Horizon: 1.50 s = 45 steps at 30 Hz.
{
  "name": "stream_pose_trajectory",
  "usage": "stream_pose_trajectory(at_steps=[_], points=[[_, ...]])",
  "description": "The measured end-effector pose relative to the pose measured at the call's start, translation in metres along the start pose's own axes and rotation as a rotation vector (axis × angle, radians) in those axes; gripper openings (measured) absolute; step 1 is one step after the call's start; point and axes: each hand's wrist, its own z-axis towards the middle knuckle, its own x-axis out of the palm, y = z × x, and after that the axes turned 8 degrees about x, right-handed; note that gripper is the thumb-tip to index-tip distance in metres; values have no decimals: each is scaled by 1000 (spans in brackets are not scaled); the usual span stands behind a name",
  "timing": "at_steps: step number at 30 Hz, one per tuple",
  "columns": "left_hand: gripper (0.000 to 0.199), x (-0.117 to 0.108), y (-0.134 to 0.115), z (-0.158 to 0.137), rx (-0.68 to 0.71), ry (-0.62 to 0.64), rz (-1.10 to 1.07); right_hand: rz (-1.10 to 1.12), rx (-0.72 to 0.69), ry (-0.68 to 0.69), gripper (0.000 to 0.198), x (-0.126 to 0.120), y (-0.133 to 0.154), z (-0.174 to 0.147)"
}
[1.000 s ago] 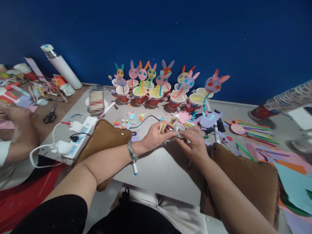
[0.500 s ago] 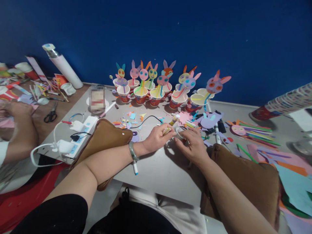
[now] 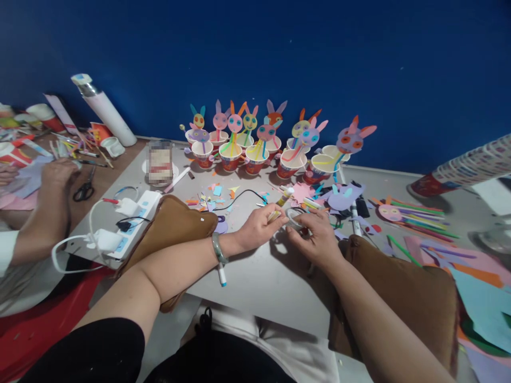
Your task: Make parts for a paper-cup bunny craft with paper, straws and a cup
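Observation:
My left hand (image 3: pixel 259 227), a bangle on its wrist, is closed around a small yellowish piece (image 3: pixel 273 216) whose kind I cannot make out. Close to its right, my right hand (image 3: pixel 314 234) grips what looks like a roll of clear tape (image 3: pixel 294 214) between thumb and fingers. The two hands nearly meet over the grey table (image 3: pixel 255 282). Just beyond them lie a yellow-and-white tube (image 3: pixel 286 196) and a pink scalloped paper piece (image 3: pixel 303 192). A white marker with a blue cap (image 3: pixel 222 275) rests below my left wrist.
Paper cups (image 3: pixel 230 157) with paper rabbit heads stand along the blue wall. Brown cushions (image 3: pixel 175 223) flank my arms, one beside a power strip (image 3: pixel 138 221). Stacked cups (image 3: pixel 471 165) and coloured paper (image 3: pixel 485 303) lie right. Scissors (image 3: pixel 84 187) lie near another person's hand (image 3: pixel 59 173).
My hands stay almost in place at the roll. On the left, the other person's hand has shifted right and forward, and purple paper shows beside it.

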Motion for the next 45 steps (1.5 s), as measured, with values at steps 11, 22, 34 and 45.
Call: stream_pose_trajectory(at_steps=[11, 22, 34, 45], points=[[27, 1, 1, 0, -20, -13, -2, 14, 17, -4, 19, -2, 1, 2], [23, 1, 0, -1, -29, -34, 18, -10, 4, -67, 15, -1, 1, 1], [24, 2, 6, 0, 11, -65, 33, 11, 1, -80, 18, 4, -4, -2], [29, 3, 12, 3, -52, -62, -88, 142, -5, -91, 13, -4, 5, 1]])
